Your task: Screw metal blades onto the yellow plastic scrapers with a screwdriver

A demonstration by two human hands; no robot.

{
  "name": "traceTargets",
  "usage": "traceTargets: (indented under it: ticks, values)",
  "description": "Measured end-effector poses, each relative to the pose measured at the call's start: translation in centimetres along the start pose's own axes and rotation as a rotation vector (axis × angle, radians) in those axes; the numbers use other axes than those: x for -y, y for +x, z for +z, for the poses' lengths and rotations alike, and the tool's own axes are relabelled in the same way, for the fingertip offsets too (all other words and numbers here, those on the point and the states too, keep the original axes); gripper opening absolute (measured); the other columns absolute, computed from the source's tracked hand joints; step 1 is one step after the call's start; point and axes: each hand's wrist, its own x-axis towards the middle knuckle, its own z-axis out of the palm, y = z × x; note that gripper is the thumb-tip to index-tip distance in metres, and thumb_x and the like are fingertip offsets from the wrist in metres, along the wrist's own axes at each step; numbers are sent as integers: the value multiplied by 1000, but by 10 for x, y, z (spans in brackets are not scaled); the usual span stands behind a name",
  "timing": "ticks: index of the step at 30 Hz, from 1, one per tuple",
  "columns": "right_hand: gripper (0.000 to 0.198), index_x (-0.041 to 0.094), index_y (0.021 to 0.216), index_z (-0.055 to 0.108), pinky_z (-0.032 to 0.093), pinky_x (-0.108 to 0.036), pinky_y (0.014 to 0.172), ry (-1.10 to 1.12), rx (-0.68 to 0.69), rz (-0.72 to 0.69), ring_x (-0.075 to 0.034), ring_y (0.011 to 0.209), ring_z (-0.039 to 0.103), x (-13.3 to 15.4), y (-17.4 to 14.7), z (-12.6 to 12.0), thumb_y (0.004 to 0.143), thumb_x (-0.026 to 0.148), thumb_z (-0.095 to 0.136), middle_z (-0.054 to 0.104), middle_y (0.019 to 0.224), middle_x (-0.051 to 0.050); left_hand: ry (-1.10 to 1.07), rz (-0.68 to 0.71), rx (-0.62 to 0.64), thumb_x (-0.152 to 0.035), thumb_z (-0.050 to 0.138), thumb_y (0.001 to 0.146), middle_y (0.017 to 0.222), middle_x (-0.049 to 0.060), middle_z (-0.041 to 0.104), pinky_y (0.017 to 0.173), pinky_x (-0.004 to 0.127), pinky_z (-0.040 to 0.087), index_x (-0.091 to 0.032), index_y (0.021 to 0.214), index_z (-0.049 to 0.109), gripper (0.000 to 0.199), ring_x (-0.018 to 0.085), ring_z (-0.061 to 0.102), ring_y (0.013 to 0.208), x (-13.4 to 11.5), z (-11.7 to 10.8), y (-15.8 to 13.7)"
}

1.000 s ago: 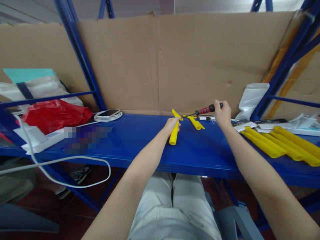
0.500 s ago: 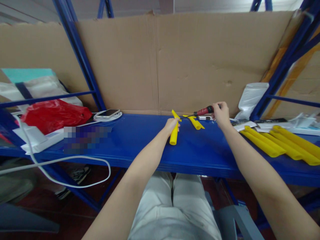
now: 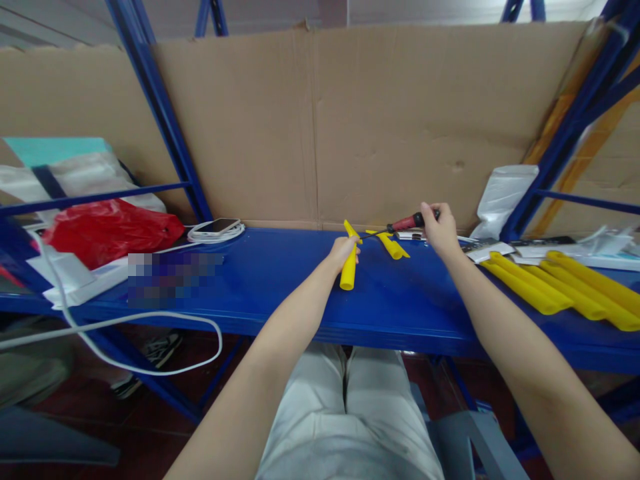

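— Holding what in the left hand (image 3: pixel 344 251)?
— Holding a yellow tubular piece (image 3: pixel 349 273), smooth, with the round end turned toward the near edge and the narrower end pointing away.
— And in the right hand (image 3: pixel 441 229)?
— Gripping by its end a screwdriver (image 3: pixel 406 225), red and black at the grip, thin and dark toward the tip. Slants down leftward, reaches close to the left hand; too small to tell the exact contact.
— Seeing more between?
— Yes, seeing a second yellow piece (image 3: pixel 392 247), lying partly behind the screwdriver.
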Motion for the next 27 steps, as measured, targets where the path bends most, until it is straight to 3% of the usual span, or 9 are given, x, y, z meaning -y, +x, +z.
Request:
traceTargets:
  ticks: [4,9,12,16,22,27]
  values:
    - [41,21,78,53,46,-34,66,-13,-79,22,-19,68,55,3,-1,1,80,62,55,54,64,-1,-4,-7,-11,-16,48,88,42,-5,44,38,21,33,-9,101,60,19,10,40,31,0,-1,0]
    - [39,22,89,52,41,-32,51,145,8,144,-16,47,47,10,-3,1,77,59,60,46,53,5,-18,0,12,-16,48,88,42,-6,43,38,21,31,-9,103,59,20,10,39,31,-1,0,-1]
    - [44,23,84,52,41,-32,53,130,16,87,-16,49,48,11,-5,0,78,66,57,45,53,4,-18,0,6,-17,47,88,42,-6,43,37,21,32,-9,104,59,22,10,39,30,-2,1,-1]
    - [47,21,74,51,44,-33,64,37,-76,12,-18,64,52,7,0,-2,80,68,51,50,61,0,-21,-4,22,-18,47,88,41,-7,42,36,21,31,-9,104,59,22,10,39,30,-1,2,-1]
    - [37,22,86,52,40,-31,52,186,-12,96,-14,49,46,8,1,1,78,59,58,47,60,5,-37,11,38,-18,48,88,42,-7,42,37,20,31,-10,102,60,20,9,39,30,1,1,1]
    - [40,22,79,51,42,-31,56,92,-66,31,-15,56,50,9,-1,-1,80,61,56,48,60,3,-27,-3,18,-17,48,88,42,-7,43,36,20,30,-10,104,60,20,9,39,30,-1,1,-2]
